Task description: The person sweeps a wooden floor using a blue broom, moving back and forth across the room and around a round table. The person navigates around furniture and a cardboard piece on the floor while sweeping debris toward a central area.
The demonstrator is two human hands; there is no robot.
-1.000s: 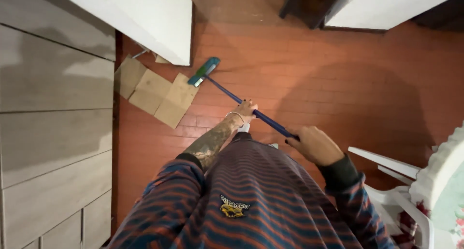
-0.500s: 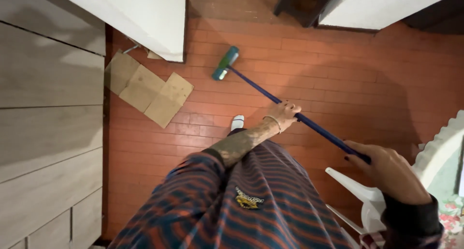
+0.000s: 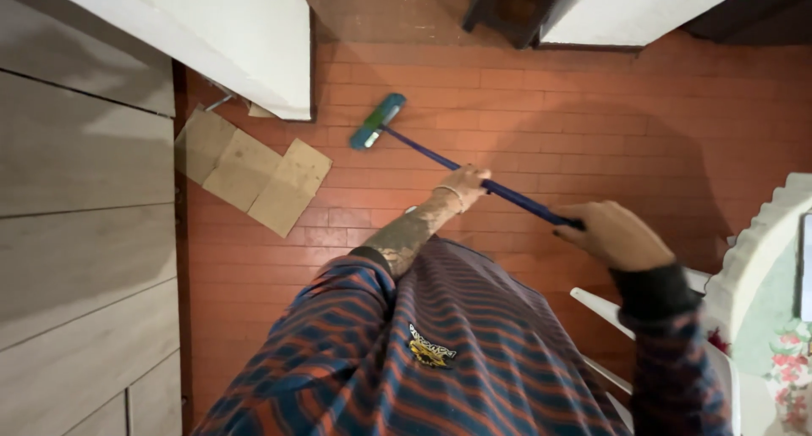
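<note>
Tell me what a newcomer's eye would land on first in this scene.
First, the blue-handled broom slanting across the red brick floor, its teal head near the white wall corner. Both hands hold its handle: the left hand at mid-shaft, the right hand in a closed grip near the upper end. Next, the flattened cardboard lying by the grey cabinet on the left.

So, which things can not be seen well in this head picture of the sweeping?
- Broom handle: its top end is hidden inside the right hand; a middle part is covered by the left hand.
- Feet: hidden under the striped sweater.
- White plastic chair: partly hidden by the right sleeve.
- Dark stool: cut by the top edge.
- Dust on the red floor: too small to see.
</note>
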